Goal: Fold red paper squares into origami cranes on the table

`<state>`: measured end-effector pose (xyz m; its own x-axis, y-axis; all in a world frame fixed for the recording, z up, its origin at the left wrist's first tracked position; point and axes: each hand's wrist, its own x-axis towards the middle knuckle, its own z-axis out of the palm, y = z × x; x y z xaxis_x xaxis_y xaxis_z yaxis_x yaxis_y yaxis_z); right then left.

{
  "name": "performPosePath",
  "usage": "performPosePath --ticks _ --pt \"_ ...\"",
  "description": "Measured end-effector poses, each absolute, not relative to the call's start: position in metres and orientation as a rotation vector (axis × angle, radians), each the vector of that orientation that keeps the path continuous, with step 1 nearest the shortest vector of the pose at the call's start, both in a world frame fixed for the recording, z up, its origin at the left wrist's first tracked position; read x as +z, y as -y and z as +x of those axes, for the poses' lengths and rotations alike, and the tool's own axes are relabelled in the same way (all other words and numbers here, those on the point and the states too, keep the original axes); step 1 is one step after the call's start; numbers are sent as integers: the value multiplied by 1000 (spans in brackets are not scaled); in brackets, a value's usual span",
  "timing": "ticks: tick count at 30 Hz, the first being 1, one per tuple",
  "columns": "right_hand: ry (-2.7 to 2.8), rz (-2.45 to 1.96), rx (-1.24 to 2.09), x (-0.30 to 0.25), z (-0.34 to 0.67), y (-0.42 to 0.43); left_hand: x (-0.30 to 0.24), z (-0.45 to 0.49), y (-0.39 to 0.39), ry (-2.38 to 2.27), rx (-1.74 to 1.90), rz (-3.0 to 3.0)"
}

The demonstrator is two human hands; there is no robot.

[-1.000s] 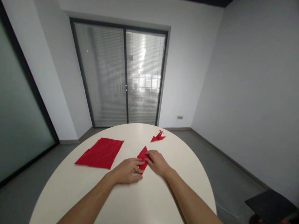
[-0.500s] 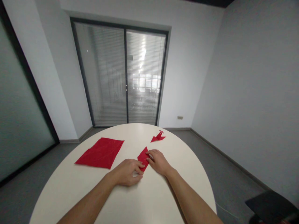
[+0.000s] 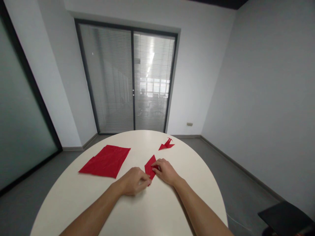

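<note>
A small folded piece of red paper [image 3: 150,167] lies on the white round table [image 3: 157,209] between my two hands. My left hand [image 3: 133,181] has its fingers curled and pinches the near end of the red piece. My right hand [image 3: 166,171] rests on the right side of the piece, fingertips pressed on its edge. Farther back on the table sits a finished red paper crane [image 3: 167,144]. To the left lies a stack of flat red paper sheets [image 3: 105,161].
Behind the table stand glass doors with blinds [image 3: 130,78]. A dark chair or object [image 3: 285,218] shows at the lower right, beyond the table's edge. Grey floor surrounds the table.
My left hand's fingers have curled in and lifted the near end of the red piece. My right hand has barely shifted.
</note>
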<state>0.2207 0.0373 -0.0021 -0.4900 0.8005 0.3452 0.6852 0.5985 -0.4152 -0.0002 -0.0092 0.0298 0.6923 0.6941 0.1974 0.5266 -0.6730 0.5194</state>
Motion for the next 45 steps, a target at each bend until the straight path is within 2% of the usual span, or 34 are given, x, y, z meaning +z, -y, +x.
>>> performPosePath --ticks 5,12,19,31,45 --pt "2338 -1171 287 -2 221 -36 23 5 6 -949 635 2336" --pt "2268 -1214 324 3 217 -30 -5 10 -11 -1185 1075 2274" --pt "2195 -1280 422 5 219 -27 -23 6 -18 -1264 1005 2259" --pt "2294 -1076 687 10 234 -30 -15 6 -15 -1309 1045 2289" --pt "2193 -1200 701 4 234 -36 -2 7 -8 -1412 956 2300"
